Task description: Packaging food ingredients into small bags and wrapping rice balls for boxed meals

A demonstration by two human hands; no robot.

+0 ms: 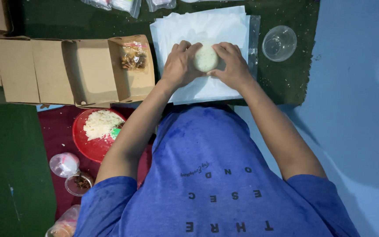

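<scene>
While our left hand and right hand press together around a white rice mound, it sits on the white paper stack. Left of it lies an open cardboard box; a red bowl stands nearer us.

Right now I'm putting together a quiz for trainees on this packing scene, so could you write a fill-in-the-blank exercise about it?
1. Both hands, left hand and right hand, cup a round white ____.
2. The stack of white paper sheets lies under the ____.
3. The open cardboard box holds a small clear ____ of brown food.
4. The red bowl holds white ____.

Missing words: mound of rice; hands; bag; rice
</scene>
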